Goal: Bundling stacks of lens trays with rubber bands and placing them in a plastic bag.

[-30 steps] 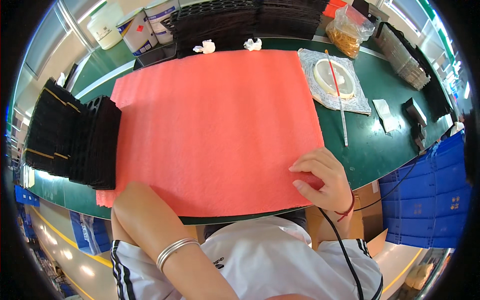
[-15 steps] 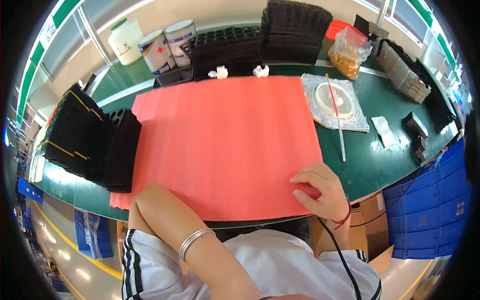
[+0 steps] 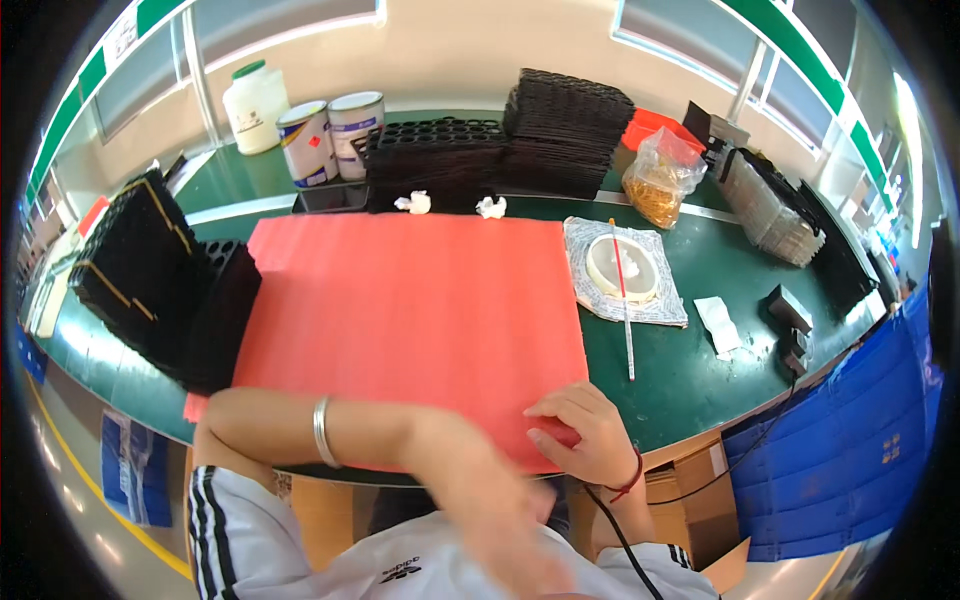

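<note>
My left hand (image 3: 505,525) is in front of my white shirt, past the mat's near edge. Motion smears its fingers, so I cannot tell what they do. A silver bangle (image 3: 321,432) sits on that forearm, which crosses the near left of a red foam mat (image 3: 420,310). At the mat's near right corner rests my right hand (image 3: 588,435), its fingers loosely curved and the thumb apart from them. Only red mat shows in the gap between them. A dark red cord bracelet (image 3: 629,478) circles this wrist.
Stacked black trays stand at the left (image 3: 165,290) and back (image 3: 565,135). A brush (image 3: 622,300) lies across a round dish (image 3: 600,272) on a wrapped pad. Behind are two cans (image 3: 308,150), a white jar (image 3: 255,110) and a bag of yellowish bits (image 3: 660,185). Blue bins (image 3: 830,440) stand right.
My left hand, out of sight before, has swung up into view in front of my shirt. My right hand keeps its place on the mat. The whole view has shifted, showing more wall.
</note>
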`<action>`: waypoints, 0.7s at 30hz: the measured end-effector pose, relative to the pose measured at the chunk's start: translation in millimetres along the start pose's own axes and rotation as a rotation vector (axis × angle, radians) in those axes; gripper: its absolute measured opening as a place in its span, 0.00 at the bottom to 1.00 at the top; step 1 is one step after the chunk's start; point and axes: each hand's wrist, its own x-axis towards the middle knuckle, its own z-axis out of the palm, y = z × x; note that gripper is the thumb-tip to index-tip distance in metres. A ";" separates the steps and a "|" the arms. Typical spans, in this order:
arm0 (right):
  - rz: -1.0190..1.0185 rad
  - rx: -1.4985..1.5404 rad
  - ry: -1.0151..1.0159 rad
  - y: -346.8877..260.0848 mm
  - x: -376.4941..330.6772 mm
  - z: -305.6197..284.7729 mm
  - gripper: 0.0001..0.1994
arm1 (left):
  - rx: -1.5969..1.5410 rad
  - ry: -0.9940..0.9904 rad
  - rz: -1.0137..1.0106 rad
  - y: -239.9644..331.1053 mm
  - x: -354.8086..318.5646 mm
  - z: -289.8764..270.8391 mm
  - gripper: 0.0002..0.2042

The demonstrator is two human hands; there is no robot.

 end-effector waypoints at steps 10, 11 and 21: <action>0.014 -0.065 -0.038 -1.9 -0.9 1.7 0.09 | 0.284 -0.691 -1.143 -70.3 -182.6 8.3 0.25; 0.011 -0.065 -0.051 -1.7 1.4 1.6 0.09 | 0.331 -0.685 -1.215 -69.1 -196.5 3.1 0.26; -0.237 -0.411 -0.036 -4.0 71.1 -90.4 0.10 | 0.372 -0.671 -1.559 -60.6 -226.0 3.3 0.28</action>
